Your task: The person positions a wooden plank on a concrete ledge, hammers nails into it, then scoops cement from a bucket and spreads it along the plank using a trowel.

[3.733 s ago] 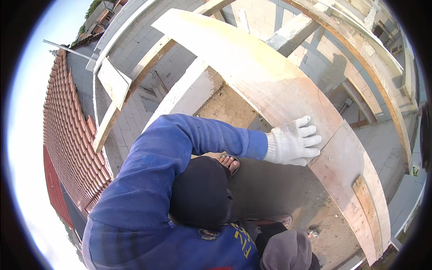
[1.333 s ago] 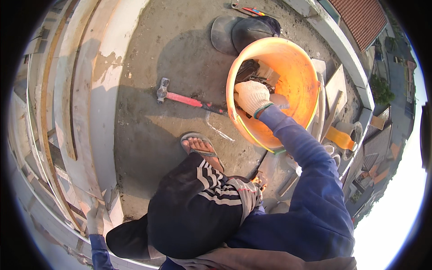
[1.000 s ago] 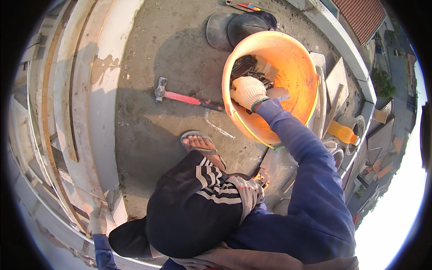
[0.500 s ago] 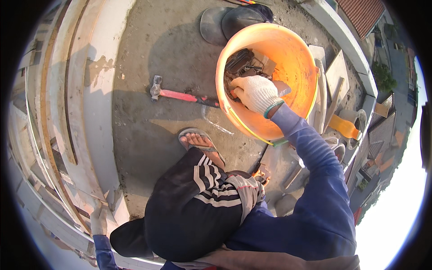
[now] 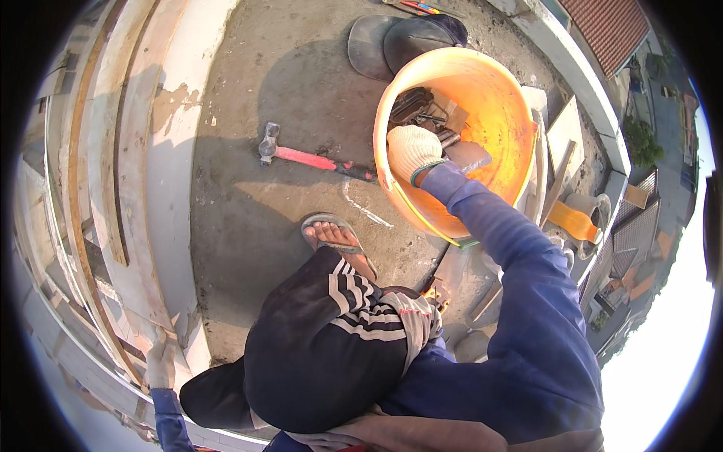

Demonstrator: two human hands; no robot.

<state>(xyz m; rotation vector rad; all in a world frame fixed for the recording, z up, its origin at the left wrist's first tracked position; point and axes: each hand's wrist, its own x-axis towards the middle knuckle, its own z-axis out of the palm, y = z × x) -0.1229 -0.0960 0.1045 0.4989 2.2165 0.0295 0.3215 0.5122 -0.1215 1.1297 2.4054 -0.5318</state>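
My right hand [image 5: 415,151], in a cream knitted glove with a green cuff, reaches down inside an orange bucket [image 5: 501,98] by its near-left wall. The back of the glove hides its fingers and anything in them. Around it in the bucket lie dark metal pieces [image 5: 410,105], brown scraps [image 5: 454,115] and a clear plastic piece [image 5: 468,155]. Far to the lower left, my left hand [image 5: 160,365] wears a pale glove and rests against the boards along the wall, fingers stretched forward. A hammer [image 5: 316,158] with a red and black handle lies on the concrete left of the bucket.
A dark cap [image 5: 410,41] lies beyond the bucket. Right of it are an orange plastic bottle [image 5: 574,220], a grey pipe piece [image 5: 595,207] and pale board offcuts [image 5: 566,135] beside a low wall [image 5: 584,71]. Long wooden planks [image 5: 139,151] line the left side. My sandalled foot [image 5: 331,235] is below the hammer.
My right hand has gone lower and left within the bucket, and its fingers have passed out of sight. My left hand stays on the boards. The view has shifted slightly.
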